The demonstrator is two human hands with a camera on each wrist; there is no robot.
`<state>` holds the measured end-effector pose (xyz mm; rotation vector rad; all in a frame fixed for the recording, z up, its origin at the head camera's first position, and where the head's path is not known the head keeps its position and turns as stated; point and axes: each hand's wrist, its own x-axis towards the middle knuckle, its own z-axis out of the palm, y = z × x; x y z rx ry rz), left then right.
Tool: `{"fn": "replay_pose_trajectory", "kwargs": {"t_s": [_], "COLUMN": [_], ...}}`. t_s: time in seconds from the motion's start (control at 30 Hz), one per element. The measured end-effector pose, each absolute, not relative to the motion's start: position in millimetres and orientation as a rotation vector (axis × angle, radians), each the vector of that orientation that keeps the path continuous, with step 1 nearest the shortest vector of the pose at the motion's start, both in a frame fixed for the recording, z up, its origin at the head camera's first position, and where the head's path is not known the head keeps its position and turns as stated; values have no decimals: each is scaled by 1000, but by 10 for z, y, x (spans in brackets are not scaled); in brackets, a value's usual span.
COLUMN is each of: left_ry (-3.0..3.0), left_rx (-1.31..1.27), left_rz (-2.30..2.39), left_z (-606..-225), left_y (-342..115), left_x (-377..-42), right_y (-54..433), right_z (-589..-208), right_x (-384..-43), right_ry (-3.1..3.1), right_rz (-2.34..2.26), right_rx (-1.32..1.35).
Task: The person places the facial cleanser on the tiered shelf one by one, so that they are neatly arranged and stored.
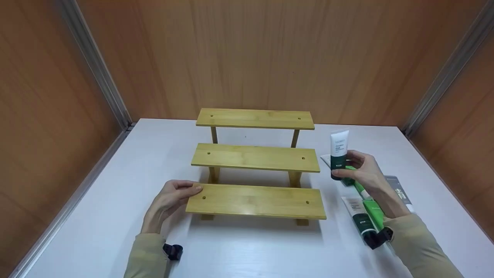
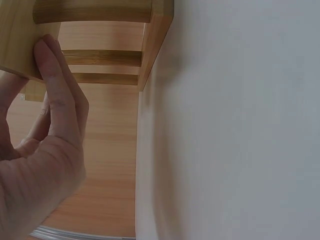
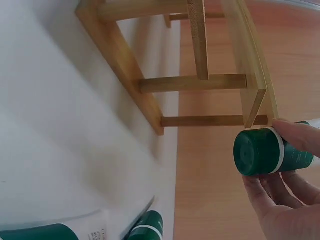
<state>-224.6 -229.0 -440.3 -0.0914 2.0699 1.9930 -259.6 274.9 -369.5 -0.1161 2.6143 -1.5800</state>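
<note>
A three-tier wooden display stand (image 1: 254, 200) stands in the middle of the white table. My left hand (image 1: 171, 200) pinches the left end of its lowest board, thumb on top; the left wrist view shows the fingers (image 2: 59, 95) against the board's underside. Right of the stand, my right hand (image 1: 364, 173) holds a white and dark green squeeze tube (image 1: 339, 152) upright, cap down, above the table. In the right wrist view the tube's green cap (image 3: 257, 151) faces the camera, between thumb and fingers, near a board's end.
Below my right forearm lie more tubes: a white and dark green one (image 1: 359, 214), a bright green one (image 1: 373, 212) and a grey one (image 1: 399, 189). Others are partly hidden behind the right hand. Wood-grain panels (image 1: 254, 54) enclose the table at the back and sides.
</note>
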Motion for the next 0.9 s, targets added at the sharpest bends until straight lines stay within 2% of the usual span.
{"fn": "replay_pose_trajectory", "kwargs": {"t_s": [0.47,0.9], "left_ry": [2079,2064], "left_rx": [-114,-68], "left_rz": [1993,1987], "left_z": [-4385,-4405], "left_y": [-2253,-2231], "left_x": [-2250,-2254], "right_y": [2549,1999], "right_z": [-3444,-3224], "right_x": [-2709,-2964], "right_ry": [2647,2478], "right_rz": [-1587,-1931], "right_rx": [-242,-333]}}
